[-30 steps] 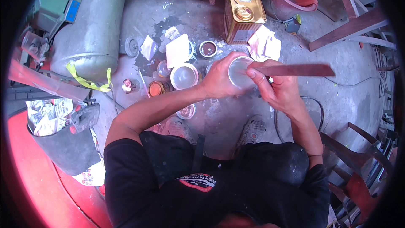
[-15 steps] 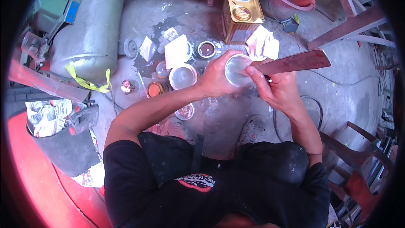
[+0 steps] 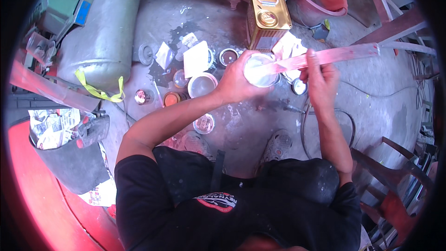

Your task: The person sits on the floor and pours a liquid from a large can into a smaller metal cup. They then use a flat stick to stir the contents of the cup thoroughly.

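Observation:
My left hand (image 3: 234,82) is wrapped round a clear cup (image 3: 272,82), which tilts over the floor. In my right hand (image 3: 321,80) is a long flat stirring stick (image 3: 344,56), pinched between thumb and fingers. One end of the stick lies over or in the cup's mouth; glare and the pale contents hide exactly where it ends. The other end points out to the right. Just below the right hand's fingers a small round tin (image 3: 299,86) stands on the floor.
Beyond my hands stands a gold rectangular can (image 3: 269,16), with crumpled paper beside it. An open tub (image 3: 203,85), a can of dark contents (image 3: 228,57) and an orange-topped jar (image 3: 172,98) sit left. A metal tank (image 3: 100,37) flanks them; a hose (image 3: 351,123) curls right.
My right hand has shifted slightly right, and the stick has turned to show a paler, pinkish face and reaches farther right. The cup has tipped more, and the small tin has come into sight.

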A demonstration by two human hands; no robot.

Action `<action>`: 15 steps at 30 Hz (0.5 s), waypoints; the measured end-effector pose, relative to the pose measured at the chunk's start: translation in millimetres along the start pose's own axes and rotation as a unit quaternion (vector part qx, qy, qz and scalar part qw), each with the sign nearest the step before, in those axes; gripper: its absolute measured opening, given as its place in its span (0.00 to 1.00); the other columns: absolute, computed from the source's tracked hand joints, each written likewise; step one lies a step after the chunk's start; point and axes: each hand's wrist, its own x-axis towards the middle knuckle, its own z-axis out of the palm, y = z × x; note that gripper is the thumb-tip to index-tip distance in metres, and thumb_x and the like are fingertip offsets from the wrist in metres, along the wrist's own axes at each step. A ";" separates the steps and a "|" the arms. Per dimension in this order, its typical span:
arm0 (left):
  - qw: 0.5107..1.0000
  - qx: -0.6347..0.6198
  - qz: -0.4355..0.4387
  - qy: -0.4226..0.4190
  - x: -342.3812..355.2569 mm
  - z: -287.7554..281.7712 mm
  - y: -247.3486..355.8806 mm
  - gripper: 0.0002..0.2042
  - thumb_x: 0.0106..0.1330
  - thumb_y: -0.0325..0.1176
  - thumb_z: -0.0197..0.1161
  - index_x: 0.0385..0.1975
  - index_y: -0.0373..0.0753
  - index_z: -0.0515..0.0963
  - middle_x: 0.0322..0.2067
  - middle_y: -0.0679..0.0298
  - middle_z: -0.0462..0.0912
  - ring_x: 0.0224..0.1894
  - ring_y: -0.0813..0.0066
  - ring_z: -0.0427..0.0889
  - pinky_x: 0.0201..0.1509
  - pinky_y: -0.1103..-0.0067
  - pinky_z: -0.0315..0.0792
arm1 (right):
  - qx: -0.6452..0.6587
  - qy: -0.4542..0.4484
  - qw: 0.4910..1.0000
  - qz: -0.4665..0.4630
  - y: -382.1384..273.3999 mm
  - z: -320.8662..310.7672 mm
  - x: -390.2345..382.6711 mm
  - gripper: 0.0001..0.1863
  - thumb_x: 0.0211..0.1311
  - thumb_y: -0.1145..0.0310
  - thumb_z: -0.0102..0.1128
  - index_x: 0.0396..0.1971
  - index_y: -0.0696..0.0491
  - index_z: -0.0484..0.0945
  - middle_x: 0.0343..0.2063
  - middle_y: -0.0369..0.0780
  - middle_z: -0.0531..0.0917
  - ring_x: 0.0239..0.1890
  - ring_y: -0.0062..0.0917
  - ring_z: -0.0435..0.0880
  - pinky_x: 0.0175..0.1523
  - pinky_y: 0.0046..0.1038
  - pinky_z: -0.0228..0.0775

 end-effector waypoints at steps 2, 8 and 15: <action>1.000 -0.014 0.002 -0.007 1.4 -1.1 -9.1 0.38 0.45 0.43 0.82 0.56 0.37 0.71 0.47 0.56 0.85 0.52 0.67 0.84 0.57 0.72 0.76 | 0.015 0.013 0.999 -0.026 -6.9 -9.1 5.2 0.17 0.75 0.60 0.58 0.29 0.56 0.83 0.18 0.32 0.80 0.19 0.11 0.73 0.25 0.18 0.61; 0.995 -0.069 -0.069 -0.032 5.0 1.6 -22.3 0.39 0.44 0.43 0.82 0.56 0.33 0.71 0.47 0.54 0.84 0.51 0.67 0.84 0.57 0.73 0.75 | -0.044 0.015 0.986 -0.162 -42.4 -22.1 -4.9 0.18 0.78 0.63 0.53 0.35 0.61 0.83 0.22 0.35 0.82 0.24 0.14 0.75 0.30 0.19 0.65; 0.989 -0.081 -0.113 -0.043 4.7 0.1 -18.8 0.41 0.44 0.45 0.82 0.57 0.32 0.71 0.47 0.55 0.84 0.50 0.68 0.84 0.57 0.74 0.74 | -0.078 -0.012 0.973 -0.216 -46.8 -22.2 -9.5 0.16 0.77 0.64 0.54 0.38 0.62 0.85 0.24 0.36 0.83 0.24 0.14 0.76 0.31 0.18 0.65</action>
